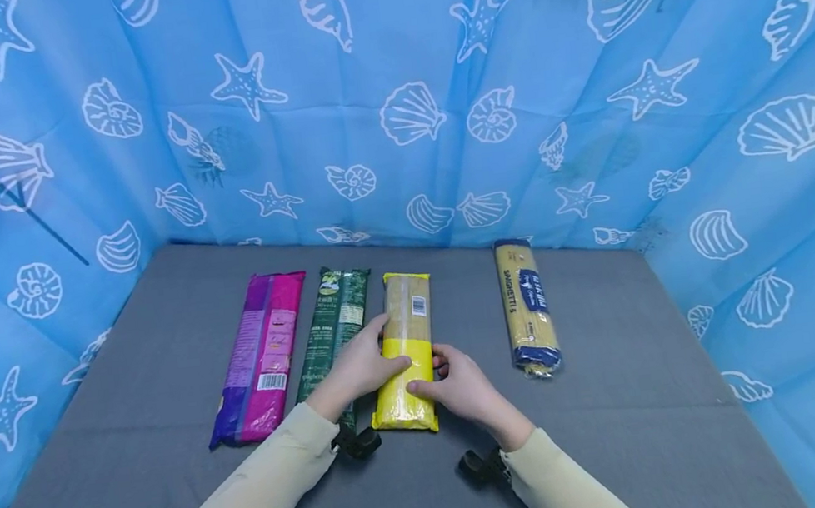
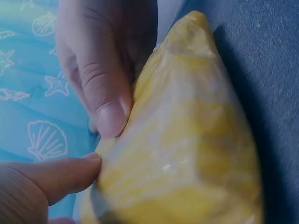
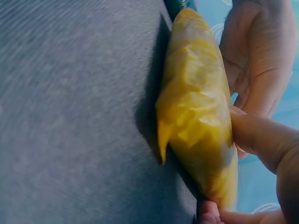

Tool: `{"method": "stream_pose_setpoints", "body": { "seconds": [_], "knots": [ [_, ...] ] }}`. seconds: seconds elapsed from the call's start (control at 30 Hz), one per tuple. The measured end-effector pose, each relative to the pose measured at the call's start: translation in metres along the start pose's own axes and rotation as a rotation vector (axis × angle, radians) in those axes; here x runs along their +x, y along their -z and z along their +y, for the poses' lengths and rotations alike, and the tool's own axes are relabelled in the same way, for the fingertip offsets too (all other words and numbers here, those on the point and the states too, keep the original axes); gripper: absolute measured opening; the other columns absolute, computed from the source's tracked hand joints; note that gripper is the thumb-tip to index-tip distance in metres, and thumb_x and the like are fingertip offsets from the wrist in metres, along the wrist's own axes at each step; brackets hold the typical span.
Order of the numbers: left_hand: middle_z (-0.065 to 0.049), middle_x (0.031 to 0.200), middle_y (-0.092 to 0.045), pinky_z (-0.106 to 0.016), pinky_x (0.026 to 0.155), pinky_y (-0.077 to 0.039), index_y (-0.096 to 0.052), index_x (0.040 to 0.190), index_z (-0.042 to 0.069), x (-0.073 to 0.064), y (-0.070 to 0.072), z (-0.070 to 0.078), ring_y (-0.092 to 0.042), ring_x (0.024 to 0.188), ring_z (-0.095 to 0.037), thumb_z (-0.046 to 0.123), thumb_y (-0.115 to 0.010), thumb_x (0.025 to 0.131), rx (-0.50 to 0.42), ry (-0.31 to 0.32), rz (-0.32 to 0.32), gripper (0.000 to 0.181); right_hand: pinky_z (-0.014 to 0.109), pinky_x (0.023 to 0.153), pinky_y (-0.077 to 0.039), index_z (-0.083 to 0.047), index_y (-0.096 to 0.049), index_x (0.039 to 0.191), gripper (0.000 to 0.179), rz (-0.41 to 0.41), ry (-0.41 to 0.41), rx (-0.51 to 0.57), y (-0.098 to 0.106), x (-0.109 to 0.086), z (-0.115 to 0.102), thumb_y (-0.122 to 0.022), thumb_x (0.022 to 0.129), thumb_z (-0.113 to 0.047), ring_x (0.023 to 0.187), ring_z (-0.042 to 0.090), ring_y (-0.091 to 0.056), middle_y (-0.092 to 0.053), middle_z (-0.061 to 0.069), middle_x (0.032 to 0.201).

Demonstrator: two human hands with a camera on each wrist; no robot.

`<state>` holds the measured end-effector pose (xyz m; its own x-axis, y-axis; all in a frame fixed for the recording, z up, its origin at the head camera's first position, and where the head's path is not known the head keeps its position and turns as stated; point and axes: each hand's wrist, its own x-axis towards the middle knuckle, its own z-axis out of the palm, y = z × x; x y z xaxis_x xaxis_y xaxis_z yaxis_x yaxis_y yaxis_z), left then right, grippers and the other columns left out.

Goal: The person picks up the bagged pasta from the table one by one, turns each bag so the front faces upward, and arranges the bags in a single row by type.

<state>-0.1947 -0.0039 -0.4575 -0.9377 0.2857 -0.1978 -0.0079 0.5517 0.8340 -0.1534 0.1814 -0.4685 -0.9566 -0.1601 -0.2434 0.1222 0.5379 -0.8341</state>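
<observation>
Both hands hold a yellow pasta packet [image 1: 406, 346] near the middle of the table. It has a clear upper part showing pasta and a barcode. My left hand [image 1: 367, 363] grips its left side, thumb on top and fingers at the edge. From the right, my right hand [image 1: 465, 386] pinches it, thumb laid over the face and fingertips at the side. In the right wrist view, right fingertips [image 3: 209, 212] reach under the edge of the yellow packet [image 3: 198, 107]. The left wrist view shows both thumbs against the crinkled wrapper [image 2: 182, 130].
A green pasta packet [image 1: 322, 339] lies just left, partly hidden by the left forearm. Beyond it is a pink and purple packet [image 1: 260, 354]. A blue-ended spaghetti packet [image 1: 526, 303] lies apart on the right. A blue shell-print curtain [image 1: 419, 160] surrounds the grey table [image 1: 624, 430].
</observation>
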Motion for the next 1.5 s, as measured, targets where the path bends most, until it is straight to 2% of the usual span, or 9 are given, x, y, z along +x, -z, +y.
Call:
{"method": "stream_pose_setpoints", "body": {
  "seconds": [0.27, 0.4, 0.53, 0.63, 0.77, 0.9, 1.2, 1.33, 1.5],
  "knots": [
    [-0.016, 0.140, -0.044, -0.038, 0.076, -0.055, -0.021, 0.154, 0.015, 0.002, -0.005, -0.003, -0.060, 0.099, -0.026, 0.008, -0.070, 0.087, -0.275, -0.037, -0.050, 0.084, 0.032, 0.067, -0.043, 0.001, -0.035, 0.142, 0.080, -0.074, 0.033, 0.124, 0.004, 0.001, 0.001, -0.080, 0.081, -0.023, 0.090, 0.024, -0.046, -0.047, 0.015, 0.106],
    [-0.019, 0.134, -0.044, -0.038, 0.076, -0.055, -0.015, 0.156, 0.019, 0.004, -0.007, -0.007, -0.062, 0.098, -0.027, 0.008, -0.069, 0.088, -0.372, -0.003, -0.055, 0.088, 0.032, 0.070, -0.046, -0.001, -0.029, 0.146, 0.080, -0.179, 0.048, 0.186, 0.009, 0.003, 0.004, -0.077, 0.083, -0.017, 0.094, 0.026, -0.046, -0.046, 0.017, 0.109],
    [-0.020, 0.134, -0.045, -0.038, 0.079, -0.055, -0.012, 0.156, 0.023, 0.004, -0.008, -0.007, -0.061, 0.101, -0.028, 0.008, -0.068, 0.089, -0.434, 0.020, -0.043, 0.089, 0.034, 0.077, -0.050, -0.009, -0.027, 0.149, 0.079, -0.280, 0.023, 0.220, 0.019, 0.002, 0.004, -0.074, 0.087, -0.023, 0.100, 0.026, -0.049, -0.047, 0.016, 0.118],
    [-0.018, 0.134, -0.044, -0.039, 0.081, -0.055, -0.013, 0.155, 0.026, 0.002, -0.006, 0.000, -0.061, 0.103, -0.030, 0.006, -0.068, 0.089, -0.518, 0.023, -0.016, 0.088, 0.037, 0.084, -0.051, -0.019, -0.025, 0.151, 0.077, -0.319, 0.004, 0.312, 0.025, -0.001, 0.003, -0.070, 0.090, -0.029, 0.105, 0.028, -0.054, -0.048, 0.014, 0.127],
    [-0.016, 0.136, -0.042, -0.040, 0.081, -0.055, -0.013, 0.155, 0.029, 0.001, -0.003, 0.010, -0.062, 0.103, -0.031, 0.006, -0.067, 0.091, -0.596, -0.013, -0.001, 0.086, 0.043, 0.085, -0.053, -0.031, -0.019, 0.152, 0.073, -0.341, 0.007, 0.529, 0.026, -0.004, 0.003, -0.064, 0.095, -0.027, 0.104, 0.034, -0.061, -0.051, 0.020, 0.131],
    [-0.015, 0.138, -0.040, -0.039, 0.077, -0.056, -0.013, 0.156, 0.029, 0.002, -0.003, 0.011, -0.063, 0.099, -0.028, 0.009, -0.066, 0.092, -0.540, -0.038, -0.004, 0.085, 0.047, 0.081, -0.054, -0.031, -0.014, 0.152, 0.073, -0.322, 0.034, 0.644, 0.021, -0.006, 0.004, -0.061, 0.097, -0.020, 0.101, 0.035, -0.064, -0.052, 0.020, 0.132],
    [-0.013, 0.145, -0.036, -0.034, 0.075, -0.054, -0.015, 0.156, 0.028, 0.001, -0.005, 0.006, -0.061, 0.093, -0.022, 0.026, -0.066, 0.093, -0.313, -0.052, 0.004, 0.081, 0.050, 0.078, -0.055, -0.034, -0.015, 0.152, 0.079, -0.194, 0.053, 0.628, 0.018, -0.011, 0.001, -0.063, 0.094, -0.011, 0.101, 0.037, -0.064, -0.049, 0.015, 0.136],
    [-0.012, 0.138, -0.041, -0.033, 0.073, -0.053, -0.017, 0.156, 0.026, 0.000, -0.005, 0.009, -0.059, 0.090, -0.020, 0.028, -0.065, 0.094, -0.241, -0.091, 0.024, 0.078, 0.049, 0.075, -0.056, -0.034, -0.018, 0.152, 0.078, -0.116, 0.097, 0.532, 0.020, -0.013, -0.002, -0.064, 0.093, -0.010, 0.098, 0.035, -0.065, -0.049, 0.013, 0.137],
    [-0.011, 0.122, -0.043, -0.032, 0.075, -0.052, -0.021, 0.155, 0.023, -0.002, -0.003, 0.015, -0.055, 0.091, -0.020, 0.027, -0.067, 0.093, -0.213, -0.106, 0.068, 0.078, 0.043, 0.071, -0.057, -0.036, -0.023, 0.151, 0.079, 0.025, 0.155, 0.274, 0.023, -0.017, -0.013, -0.069, 0.090, -0.014, 0.100, 0.029, -0.063, -0.047, 0.009, 0.140]
  ]
}}
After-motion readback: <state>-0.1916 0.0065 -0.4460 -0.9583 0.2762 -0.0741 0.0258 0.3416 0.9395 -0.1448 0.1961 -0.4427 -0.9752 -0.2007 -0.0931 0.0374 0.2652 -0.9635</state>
